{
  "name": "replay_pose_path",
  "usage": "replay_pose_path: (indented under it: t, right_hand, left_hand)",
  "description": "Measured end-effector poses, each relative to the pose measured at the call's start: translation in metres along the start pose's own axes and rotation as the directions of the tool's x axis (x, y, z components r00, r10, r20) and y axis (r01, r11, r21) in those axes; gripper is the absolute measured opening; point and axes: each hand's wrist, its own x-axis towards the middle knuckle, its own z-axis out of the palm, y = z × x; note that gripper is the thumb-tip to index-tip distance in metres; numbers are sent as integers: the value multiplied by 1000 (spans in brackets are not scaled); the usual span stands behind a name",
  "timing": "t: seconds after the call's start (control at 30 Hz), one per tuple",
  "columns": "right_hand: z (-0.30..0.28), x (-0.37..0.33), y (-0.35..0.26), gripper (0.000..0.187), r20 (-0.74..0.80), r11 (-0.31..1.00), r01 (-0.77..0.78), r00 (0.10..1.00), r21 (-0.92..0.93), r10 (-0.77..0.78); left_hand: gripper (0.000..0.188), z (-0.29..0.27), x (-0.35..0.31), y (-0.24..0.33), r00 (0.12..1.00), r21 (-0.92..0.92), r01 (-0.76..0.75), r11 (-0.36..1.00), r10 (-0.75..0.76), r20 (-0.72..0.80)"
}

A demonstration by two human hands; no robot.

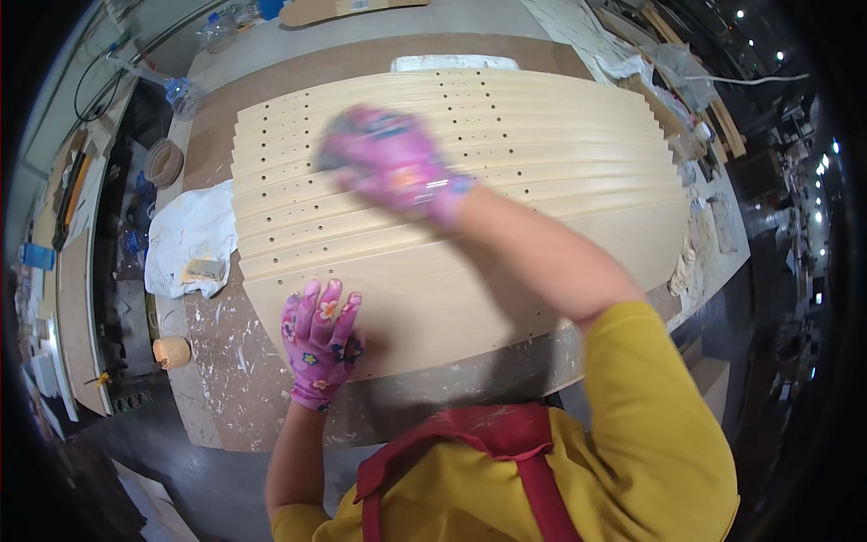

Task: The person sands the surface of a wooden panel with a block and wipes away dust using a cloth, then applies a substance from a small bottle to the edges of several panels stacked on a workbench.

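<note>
Pale cream wooden panels lie in an overlapping stack, their far edges stepped like stairs. Rows of small dark holes show near their left ends and middle. My right hand, in a pink floral glove, is over the upper left part of the panels, smeared by motion. Its fingers look curled, with a grey patch along their left side; what it is cannot be made out. On the left part of the nearest panel rests my left hand, in a matching glove, fingers stretched out and holding nothing.
Left of the panels, a white cloth carries a small grey block. A tape roll sits at the left edge of the paint-spotted table. A plastic bottle and a round tub stand farther back. Wood scraps lie far right.
</note>
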Motion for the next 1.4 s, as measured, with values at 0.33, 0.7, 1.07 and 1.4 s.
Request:
replay_pose_path:
  t: [0.33, 0.7, 1.07, 1.4]
  right_hand:
    - [-140, -111, 125, 31, -160, 923, -253, 964, -290, 214]
    - [-302, -302, 298, 47, -364, 354, -796, 557, -492, 746]
    - [-312, -273, 295, 45, -360, 442, -697, 690, -565, 627]
    - [-158, -149, 156, 44, -170, 933, -309, 945, -186, 279]
  left_hand:
    - [50, 5, 72, 39, 997, -80, -73, 994, 73, -8]
    - [56, 19, 165, 88, 965, -69, -130, 989, 142, 222]
    - [53, 20, 158, 79, 973, -34, -142, 989, 146, 180]
    - [50, 30, 160, 86, 976, -37, -156, 987, 160, 147]
